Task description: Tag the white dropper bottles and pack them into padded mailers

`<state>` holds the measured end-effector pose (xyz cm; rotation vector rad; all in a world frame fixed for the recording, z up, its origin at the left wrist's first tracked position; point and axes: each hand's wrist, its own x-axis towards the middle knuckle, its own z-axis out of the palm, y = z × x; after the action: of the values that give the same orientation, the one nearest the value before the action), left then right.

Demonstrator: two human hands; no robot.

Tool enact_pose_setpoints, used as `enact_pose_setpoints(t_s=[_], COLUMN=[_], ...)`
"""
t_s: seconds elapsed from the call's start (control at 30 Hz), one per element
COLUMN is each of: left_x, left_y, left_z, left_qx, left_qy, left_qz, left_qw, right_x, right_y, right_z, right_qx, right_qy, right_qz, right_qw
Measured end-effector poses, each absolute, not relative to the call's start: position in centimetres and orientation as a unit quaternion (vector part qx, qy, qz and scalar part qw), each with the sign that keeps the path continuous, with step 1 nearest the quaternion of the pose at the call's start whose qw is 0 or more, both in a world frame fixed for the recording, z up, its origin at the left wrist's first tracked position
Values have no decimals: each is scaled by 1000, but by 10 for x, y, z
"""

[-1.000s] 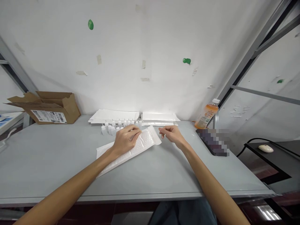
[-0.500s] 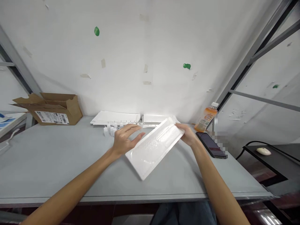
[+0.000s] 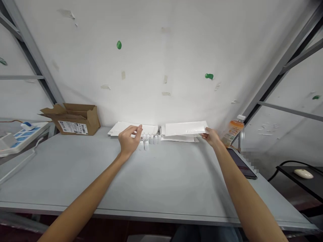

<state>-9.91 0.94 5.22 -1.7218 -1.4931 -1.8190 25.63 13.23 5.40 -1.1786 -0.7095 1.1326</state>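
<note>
My right hand (image 3: 211, 137) grips the right end of a white padded envelope (image 3: 185, 128), with the fingers partly under it. This envelope lies or hovers at a low angle over a stack of similar white envelopes (image 3: 179, 138) by the wall. My left hand (image 3: 129, 138) is in front of another white envelope stack (image 3: 113, 131), its thumb and forefinger brought together in a pinch. Whatever may be between those fingertips is hidden or too small to name. Several small white bottles with thin tips (image 3: 146, 145) stand just right of my left hand.
An open cardboard box (image 3: 73, 122) stands at the back left, near a power strip (image 3: 27, 137) and a white cable (image 3: 22, 164). On the right are an orange drink bottle (image 3: 233, 131), a phone (image 3: 242, 164) and a mouse (image 3: 303, 173) on a dark surface. The wall (image 3: 164, 60) rises behind the table.
My right hand has carried the envelope from the table's middle back to the right stack. My left hand's spread fingers have come together by the left stack. The view has shifted left.
</note>
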Motion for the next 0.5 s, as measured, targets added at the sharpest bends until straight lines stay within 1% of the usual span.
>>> enact_pose_setpoints(t_s=[0.1, 0.2, 0.3, 0.43, 0.5], left_x=[-111, -130, -162, -217, -240], left_y=[18, 27, 37, 52, 63], left_z=[52, 52, 49, 41, 37], left_qx=[-564, -549, -560, -634, -666], left_qy=[-535, -586, -655, -669, -684], left_qz=[-615, -576, -482, -368, -287], left_qw=[132, 155, 160, 119, 73], right_x=[238, 228, 227, 232, 234], right_y=[138, 134, 127, 116, 112], right_z=[45, 35, 26, 18, 18], right_qx=[-518, -535, -565, -583, -575], right_qy=[-307, -312, -331, -352, -360], right_qz=[503, 474, 429, 410, 417], right_qw=[619, 626, 622, 607, 605])
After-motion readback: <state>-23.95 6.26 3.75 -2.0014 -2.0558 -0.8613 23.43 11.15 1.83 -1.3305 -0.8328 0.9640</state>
